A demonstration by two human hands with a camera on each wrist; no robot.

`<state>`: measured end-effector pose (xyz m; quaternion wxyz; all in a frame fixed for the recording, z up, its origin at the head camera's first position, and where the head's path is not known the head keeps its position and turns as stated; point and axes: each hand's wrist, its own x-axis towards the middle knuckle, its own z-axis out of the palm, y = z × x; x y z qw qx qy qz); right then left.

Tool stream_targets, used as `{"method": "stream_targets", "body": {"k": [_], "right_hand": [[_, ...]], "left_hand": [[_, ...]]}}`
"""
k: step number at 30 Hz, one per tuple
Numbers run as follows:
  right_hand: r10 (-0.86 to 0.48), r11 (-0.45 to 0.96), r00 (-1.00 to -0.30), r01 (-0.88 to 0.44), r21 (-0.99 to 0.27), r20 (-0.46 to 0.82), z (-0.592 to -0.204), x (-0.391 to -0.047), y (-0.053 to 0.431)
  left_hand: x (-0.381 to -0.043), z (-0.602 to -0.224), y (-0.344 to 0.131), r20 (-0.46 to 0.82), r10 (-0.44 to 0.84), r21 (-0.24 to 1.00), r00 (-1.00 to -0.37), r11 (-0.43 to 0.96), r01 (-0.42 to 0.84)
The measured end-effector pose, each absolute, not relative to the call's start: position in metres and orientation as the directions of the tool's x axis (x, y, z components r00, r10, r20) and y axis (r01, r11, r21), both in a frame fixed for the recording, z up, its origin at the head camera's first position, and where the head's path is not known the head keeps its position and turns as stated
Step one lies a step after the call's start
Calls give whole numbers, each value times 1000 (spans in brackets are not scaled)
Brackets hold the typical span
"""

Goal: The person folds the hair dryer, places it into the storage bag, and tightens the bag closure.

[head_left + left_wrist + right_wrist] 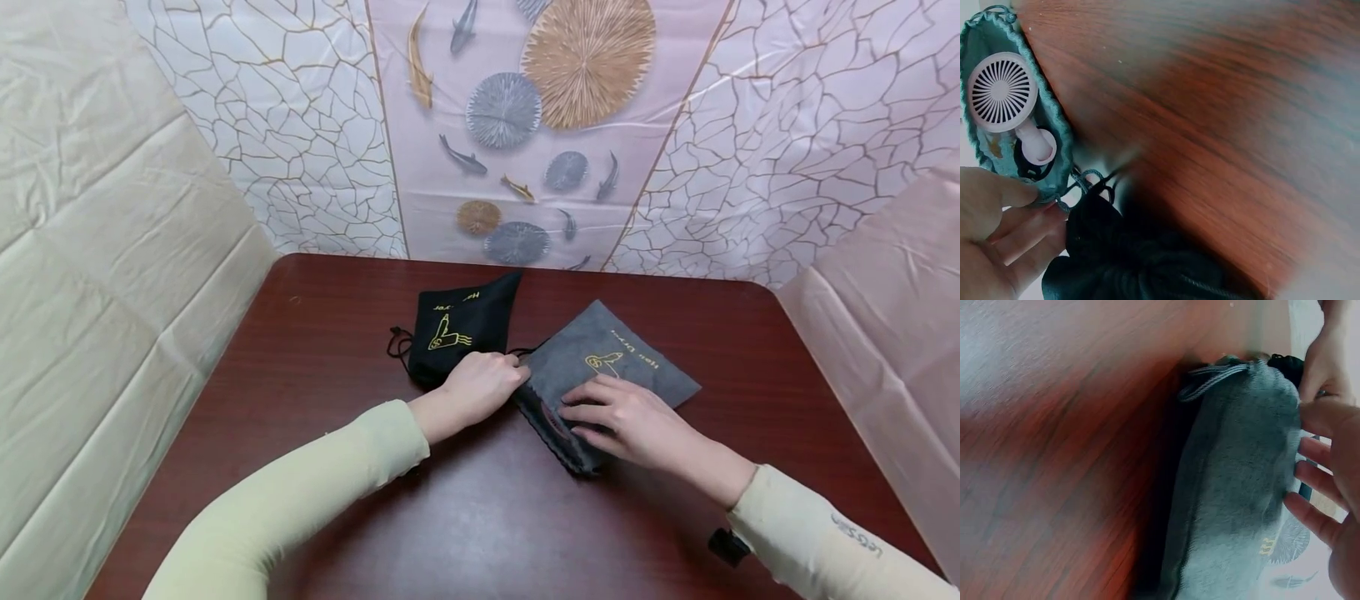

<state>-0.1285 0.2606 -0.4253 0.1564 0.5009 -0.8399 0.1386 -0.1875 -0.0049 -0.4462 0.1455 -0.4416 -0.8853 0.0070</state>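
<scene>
A grey drawstring pouch (573, 346) with yellow print lies on the table, its mouth toward me. Through that mouth, the left wrist view shows a small pink handheld fan (1002, 92) with a round slatted grille. My left hand (480, 385) pinches the pouch's rim near its cord, thumb on one side and fingers on the other. Spread, fairly straight fingers of my right hand (626, 417) touch the grey cloth beside the opening. A black drawstring pouch (468, 325) with similar print lies just beyond my left hand; its contents are hidden.
The dark red-brown wooden table (337, 333) has rounded far corners. Patterned cloth (517, 192) hangs behind it, and pale creased cloth (97, 208) lines both sides. The black pouch's cord (400, 340) trails off to its left.
</scene>
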Motion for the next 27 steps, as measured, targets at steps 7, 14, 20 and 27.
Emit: {"method": "stream_targets", "body": {"k": [7,14,20,27], "right_hand": [[-808,503,-461,-864,23,368,-430,-128,258],[-803,518,-480,-855,18,352,-432,-131,268],[-781,540,-503,-842,-6,371,-435,-134,283],[-742,576,-533,-817,-20,406,-438,-137,298]], "left_hand": [[-177,-445,-11,263,809,-169,-526,575,800],[-165,-444,-9,275,826,-200,-493,551,810],[-158,-447,-8,299,834,-186,-463,527,829],[-154,-455,-4,343,815,-174,-467,544,821]]}}
